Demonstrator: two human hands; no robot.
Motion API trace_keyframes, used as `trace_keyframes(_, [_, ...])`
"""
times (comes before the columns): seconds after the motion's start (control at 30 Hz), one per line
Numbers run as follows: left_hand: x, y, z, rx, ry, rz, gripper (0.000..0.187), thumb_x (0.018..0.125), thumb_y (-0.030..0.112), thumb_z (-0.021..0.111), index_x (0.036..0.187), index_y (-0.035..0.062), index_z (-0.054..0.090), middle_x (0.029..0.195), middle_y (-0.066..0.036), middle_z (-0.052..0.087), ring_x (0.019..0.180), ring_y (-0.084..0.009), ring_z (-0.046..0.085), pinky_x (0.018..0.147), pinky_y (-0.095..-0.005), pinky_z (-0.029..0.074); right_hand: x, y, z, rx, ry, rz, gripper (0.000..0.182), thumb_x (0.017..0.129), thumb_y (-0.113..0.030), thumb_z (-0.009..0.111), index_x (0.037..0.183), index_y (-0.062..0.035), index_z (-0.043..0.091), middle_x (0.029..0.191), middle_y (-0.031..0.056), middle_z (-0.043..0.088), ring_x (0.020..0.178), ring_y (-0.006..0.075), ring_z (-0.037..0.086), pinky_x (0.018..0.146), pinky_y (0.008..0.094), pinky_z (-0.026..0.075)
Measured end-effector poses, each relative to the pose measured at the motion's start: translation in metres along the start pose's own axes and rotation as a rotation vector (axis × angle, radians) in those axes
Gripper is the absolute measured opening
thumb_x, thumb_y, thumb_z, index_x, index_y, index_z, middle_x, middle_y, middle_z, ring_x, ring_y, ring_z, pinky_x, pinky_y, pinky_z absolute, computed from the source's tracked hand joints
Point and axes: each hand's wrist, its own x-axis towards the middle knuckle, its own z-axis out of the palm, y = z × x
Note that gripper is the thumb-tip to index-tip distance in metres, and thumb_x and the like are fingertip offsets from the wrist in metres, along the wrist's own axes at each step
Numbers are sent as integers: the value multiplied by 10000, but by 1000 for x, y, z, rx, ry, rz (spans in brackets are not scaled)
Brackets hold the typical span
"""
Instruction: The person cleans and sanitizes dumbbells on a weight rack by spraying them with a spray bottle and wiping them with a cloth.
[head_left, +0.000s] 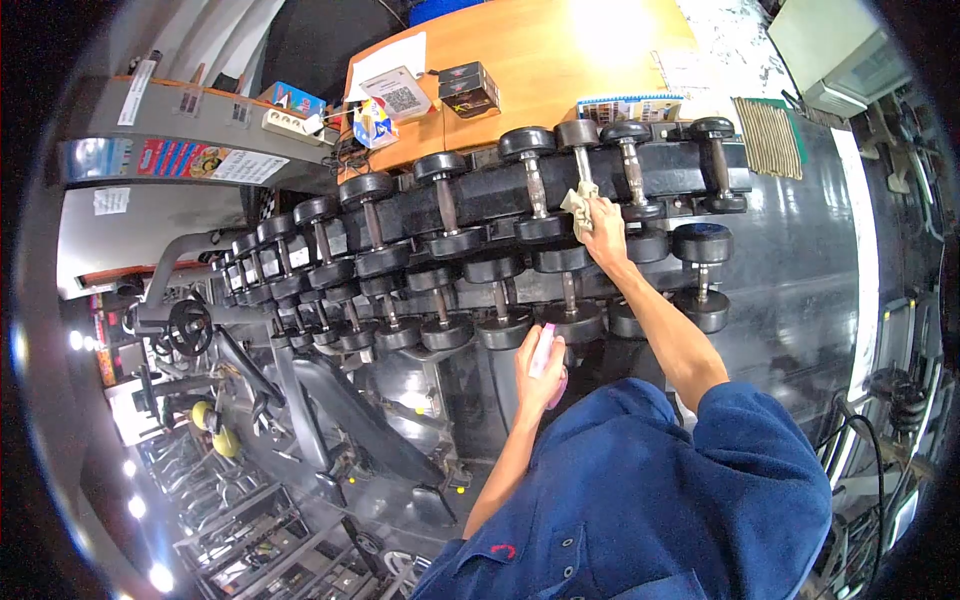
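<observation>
My right hand [606,236] is closed on a pale, crumpled cloth [582,205]. The cloth is pressed against the lower part of a dumbbell [576,133] on the upper tier of the rack, and covers part of it. My left hand [535,372] is wrapped around a pink and white bottle [543,350] that looks like a spray bottle, held just in front of the lower row. Near it is a black lower-tier dumbbell [500,297]. Another dumbbell [629,160] sits right beside the one under the cloth.
Behind the rack is a wooden desk [540,50] with a dark box [468,90], a QR-code sign [397,96] and a desk calendar [630,107]. Gym machines with a padded bench [370,410] stand at left. A striped mat [768,138] lies at right.
</observation>
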Motion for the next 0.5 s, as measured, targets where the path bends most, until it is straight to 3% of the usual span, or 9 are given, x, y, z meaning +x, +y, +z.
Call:
trace_keyframes(0.07, [0,-2,-2,17,6,8,230,1058,117,707,902,72,543,691,1,570,526,-93,584,483,-310,452,2,-6,1,153,127,170,365,895,-73,755,1254,-12,730,1055,187,757,953,392,712,853,460,555])
trace_keyframes(0.1, [0,-4,-3,23,10,12,226,1058,119,709,907,73,548,695,2,574,527,-92,586,482,-309,453,9,-26,-4,391,307,262,247,1002,-104,695,1222,3,732,983,203,752,866,324,733,786,415,575])
trace_keyframes(0.13, [1,-6,-4,30,14,14,221,1058,121,711,911,73,553,698,2,579,529,-91,588,481,-309,454,8,-41,-23,409,282,504,270,1096,-227,675,1198,15,738,957,170,758,917,228,721,836,389,571])
trace_keyframes(0.27, [7,-12,-4,-13,-16,17,204,1062,97,709,934,78,551,709,21,563,526,-82,575,480,-279,462,-29,-48,-40,693,608,649,469,1188,-415,561,1375,4,659,1253,125,733,1141,217,671,1016,381,528])
trace_keyframes(0.3, [9,-11,-3,-29,-27,11,205,1062,96,708,932,76,551,709,22,562,526,-80,575,479,-278,460,-43,-46,-33,786,669,885,505,1202,-436,508,1480,-22,590,1396,106,676,1258,218,630,1078,394,509])
trace_keyframes(0.33, [12,-10,-1,-45,-39,8,206,1062,95,707,930,75,551,708,22,561,526,-78,574,478,-276,459,-57,-35,-20,1012,744,960,550,1198,-507,475,1519,-75,587,1443,81,666,1299,221,631,1097,426,522])
trace_keyframes(0.4, [19,-7,2,-19,-68,39,201,1064,93,704,933,73,553,718,23,564,529,-72,571,478,-273,457,-69,-35,-15,1467,660,1126,569,1185,-585,446,1481,-130,615,1397,42,691,1258,218,660,1063,429,543])
trace_keyframes(0.47, [24,-6,6,11,-97,63,196,1065,91,700,935,72,555,729,24,566,531,-66,567,478,-270,455,-76,-6,11,1895,373,997,577,1151,-669,454,1336,-171,679,1243,11,734,1144,196,694,991,418,556])
trace_keyframes(0.5, [26,-2,7,17,-114,107,181,1069,95,698,950,69,565,737,23,569,534,-65,565,482,-269,457,-57,-21,4,1926,313,996,585,1116,-724,483,1168,-185,704,1077,2,736,996,189,708,866,409,572])
